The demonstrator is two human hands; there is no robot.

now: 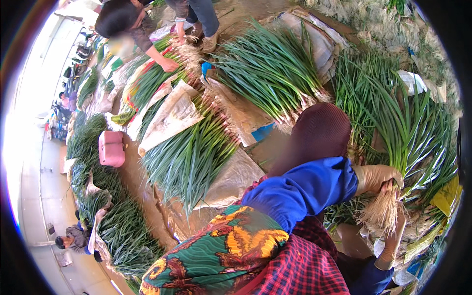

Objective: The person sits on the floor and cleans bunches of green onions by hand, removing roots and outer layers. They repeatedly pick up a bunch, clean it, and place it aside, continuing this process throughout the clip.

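My left hand [379,179], in a tan glove below a blue sleeve, grips a bunch of green onions [400,147] just above the roots. The long leaves fan upward in the picture, and the pale roots [381,214] hang below the fist. My right hand [396,232], also gloved, is beside and partly behind those roots; its fingers are largely hidden, so its hold cannot be told. More loose green onions [361,92] lie around the bunch. My bent knee [324,129] in dark cloth is to the left of them.
Green onion bunches [273,70] lie on sacking, with another spread pile [191,155] nearer the middle. A co-worker [147,40] bends over onions at the top. A pink plastic container [111,148] stands beside a long onion row [121,221]. Another person [73,239] is at lower left.
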